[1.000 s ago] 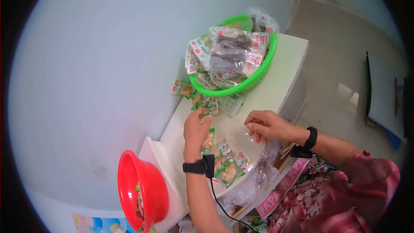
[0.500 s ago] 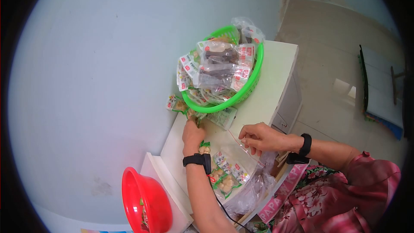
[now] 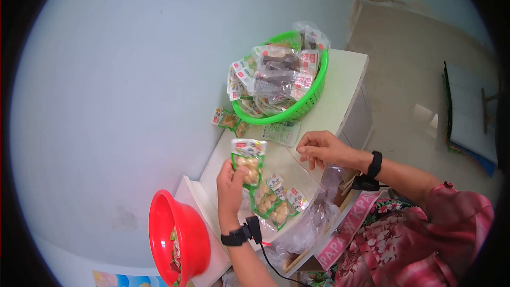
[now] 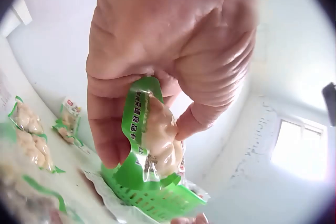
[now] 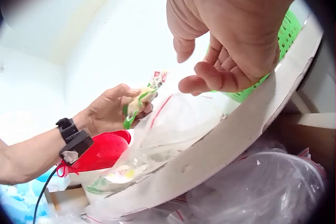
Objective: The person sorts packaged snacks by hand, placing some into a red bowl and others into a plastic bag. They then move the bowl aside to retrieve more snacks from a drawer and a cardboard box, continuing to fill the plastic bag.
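Note:
My left hand [image 3: 237, 172] holds up a green-edged snack packet [image 3: 247, 155] with pale pieces inside; up close the packet [image 4: 155, 142] sits pinched between thumb and fingers. My right hand [image 3: 307, 154] pinches the red-striped rim of a clear plastic bag [image 3: 297, 172] lying on the white table [image 3: 340, 101]. Several similar packets [image 3: 276, 202] lie in or under that bag. From the right wrist, the right hand [image 5: 195, 79] hovers over the clear bag [image 5: 173, 124], with the left hand's packet [image 5: 140, 101] just beyond it.
A green basket [image 3: 311, 98] heaped with packets stands at the table's far end, with loose packets [image 3: 228, 120] beside it. A red bowl [image 3: 178, 236] sits on a lower shelf at the left. More crumpled plastic [image 3: 308, 228] hangs below the table's edge.
My left hand reached to the loose packets by the basket, then came back and rose with one packet in it. My right hand kept its hold on the bag's rim.

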`<action>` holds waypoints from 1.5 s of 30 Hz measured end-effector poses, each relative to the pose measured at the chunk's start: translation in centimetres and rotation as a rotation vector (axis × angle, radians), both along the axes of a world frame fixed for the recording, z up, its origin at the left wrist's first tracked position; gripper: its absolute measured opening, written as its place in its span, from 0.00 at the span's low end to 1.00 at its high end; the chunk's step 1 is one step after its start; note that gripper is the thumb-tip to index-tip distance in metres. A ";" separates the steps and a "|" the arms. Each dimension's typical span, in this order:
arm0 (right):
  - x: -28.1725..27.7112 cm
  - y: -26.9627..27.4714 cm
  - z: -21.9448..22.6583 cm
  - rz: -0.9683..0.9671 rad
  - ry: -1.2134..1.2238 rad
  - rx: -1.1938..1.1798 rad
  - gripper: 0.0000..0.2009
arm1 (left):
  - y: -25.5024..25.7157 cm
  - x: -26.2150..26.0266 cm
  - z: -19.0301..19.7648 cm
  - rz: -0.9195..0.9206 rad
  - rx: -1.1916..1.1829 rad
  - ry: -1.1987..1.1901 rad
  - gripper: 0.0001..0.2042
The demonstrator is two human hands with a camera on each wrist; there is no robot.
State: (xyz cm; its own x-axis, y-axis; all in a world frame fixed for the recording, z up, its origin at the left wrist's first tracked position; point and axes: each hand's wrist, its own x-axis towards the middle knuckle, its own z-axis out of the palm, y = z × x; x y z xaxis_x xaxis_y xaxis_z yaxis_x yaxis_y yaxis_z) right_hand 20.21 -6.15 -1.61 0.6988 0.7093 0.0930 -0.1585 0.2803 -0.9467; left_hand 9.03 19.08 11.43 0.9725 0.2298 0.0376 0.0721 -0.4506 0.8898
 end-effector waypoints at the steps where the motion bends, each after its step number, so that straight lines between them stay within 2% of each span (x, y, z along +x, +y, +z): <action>1: -0.3 -0.2 0.3 -0.019 0.010 0.014 0.13 | -1.3 -1.2 0.2 -0.024 0.027 0.028 0.13; 4: -2.0 -0.7 1.2 0.047 -0.076 0.203 0.15 | -4.3 -4.8 -0.9 -0.169 0.164 0.050 0.14; 7: -4.0 -2.1 3.0 0.230 -0.117 0.099 0.16 | -8.1 -7.1 -1.3 -0.180 0.219 0.068 0.13; 10: -4.9 -3.6 4.1 0.256 -0.140 -0.090 0.15 | -10.0 -7.9 -1.9 -0.142 0.192 0.010 0.14; 11: -5.4 -4.2 4.7 0.166 -0.115 -0.126 0.13 | -10.3 -8.0 -2.6 -0.094 0.192 -0.065 0.15; 14: -5.6 -5.7 4.5 -0.108 0.033 -0.077 0.14 | -11.0 -7.6 -6.4 0.220 0.150 -0.364 0.17; 15: -5.1 -6.3 3.6 -0.213 0.058 -0.009 0.14 | -11.5 -7.7 -7.1 0.312 0.164 -0.379 0.18; 18: -3.5 -7.3 2.4 -0.486 0.071 0.040 0.14 | -13.1 -7.7 -8.1 0.456 0.408 -0.350 0.20; 19: -3.0 -7.5 2.2 -0.511 0.044 0.018 0.14 | -13.7 -7.4 -8.4 0.460 0.462 -0.368 0.20; 22: -2.3 -7.4 0.5 -0.484 -0.022 -0.107 0.13 | -15.4 -6.0 -8.8 0.463 0.610 -0.386 0.20; 25: -2.8 -5.3 -0.8 -0.437 0.051 -0.027 0.13 | -15.9 -4.8 -9.4 0.459 0.686 -0.350 0.20; 27: -3.4 -5.0 -0.7 -0.348 0.044 -0.064 0.13 | -15.8 -4.2 -10.1 0.447 0.696 -0.333 0.18; 30: -3.7 -4.6 -0.7 -0.302 0.072 -0.113 0.11 | -15.5 -4.3 -11.6 0.457 0.519 -0.246 0.12; 33: -3.4 -4.7 -0.8 -0.252 0.089 -0.131 0.11 | -15.3 -4.9 -11.5 0.454 0.300 -0.236 0.06; 38: -3.3 -4.1 0.4 -0.125 0.006 -0.177 0.11 | -16.6 -5.0 -9.8 0.476 0.295 -0.315 0.04; 41: -3.1 -1.7 -1.0 0.005 0.007 -0.023 0.10 | -16.8 -4.8 -9.6 0.451 0.310 -0.338 0.05; 45: -2.7 -0.8 0.2 0.135 0.055 -0.111 0.09 | -16.2 -4.9 -9.6 0.458 0.356 -0.393 0.04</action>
State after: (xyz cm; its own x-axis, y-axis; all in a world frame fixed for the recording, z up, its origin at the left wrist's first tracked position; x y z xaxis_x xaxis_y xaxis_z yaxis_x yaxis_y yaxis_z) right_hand 17.49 -7.00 -1.45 0.5986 0.8006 -0.0264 -0.2398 0.1477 -0.9595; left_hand 4.09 2.88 1.86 0.6799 0.5217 0.5153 0.0276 -0.7204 0.6930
